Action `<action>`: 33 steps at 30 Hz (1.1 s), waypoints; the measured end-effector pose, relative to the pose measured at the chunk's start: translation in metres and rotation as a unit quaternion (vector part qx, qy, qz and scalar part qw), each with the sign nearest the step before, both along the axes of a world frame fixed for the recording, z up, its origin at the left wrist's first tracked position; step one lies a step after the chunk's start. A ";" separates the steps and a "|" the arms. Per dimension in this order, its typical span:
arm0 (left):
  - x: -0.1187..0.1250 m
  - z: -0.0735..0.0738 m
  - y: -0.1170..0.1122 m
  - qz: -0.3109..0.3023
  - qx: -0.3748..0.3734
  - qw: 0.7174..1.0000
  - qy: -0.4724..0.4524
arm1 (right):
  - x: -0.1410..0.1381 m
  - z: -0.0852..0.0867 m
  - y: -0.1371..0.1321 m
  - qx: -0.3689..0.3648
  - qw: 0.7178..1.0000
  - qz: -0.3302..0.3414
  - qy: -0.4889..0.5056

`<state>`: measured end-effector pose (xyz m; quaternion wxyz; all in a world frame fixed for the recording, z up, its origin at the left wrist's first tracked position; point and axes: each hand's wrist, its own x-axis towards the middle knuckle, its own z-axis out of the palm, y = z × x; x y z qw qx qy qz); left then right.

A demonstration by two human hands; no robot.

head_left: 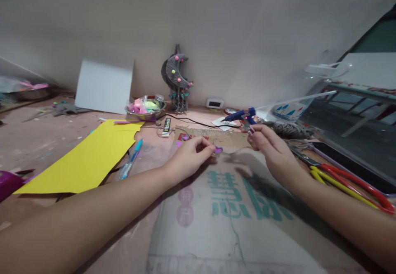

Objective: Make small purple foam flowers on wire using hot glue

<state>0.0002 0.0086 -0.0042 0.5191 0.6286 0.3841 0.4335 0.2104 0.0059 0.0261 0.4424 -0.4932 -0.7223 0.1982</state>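
My left hand (198, 152) is over the cardboard, thumb and fingers pinched on a small purple piece (218, 150) with a greyish rim. To the right, my right hand (267, 142) is raised, its fingers closed around a small silvery item (248, 128) that is too blurred to name exactly. Just behind that item is a blue glue gun (239, 115), nozzle pointing left, with a small red light and a long pale glue stick (297, 100) out of its back. Beneath both hands lies a printed cardboard sheet (198, 241); a thin grey thread (234, 228) runs across it.
Yellow sheet (89, 158) and blue pen (133, 158) lie left. Behind are a bowl (145, 115) of colourful clay packs, a grey moon ornament (177, 76) and a small white clock (214, 102). Red-and-yellow scissors (349, 183), a phone (352, 164) and grey yarn (284, 129) lie right.
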 end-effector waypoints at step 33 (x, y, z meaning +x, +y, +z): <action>0.000 0.007 -0.002 0.020 -0.007 1.000 0.019 | 0.003 -0.013 -0.005 0.266 0.899 0.064 -0.343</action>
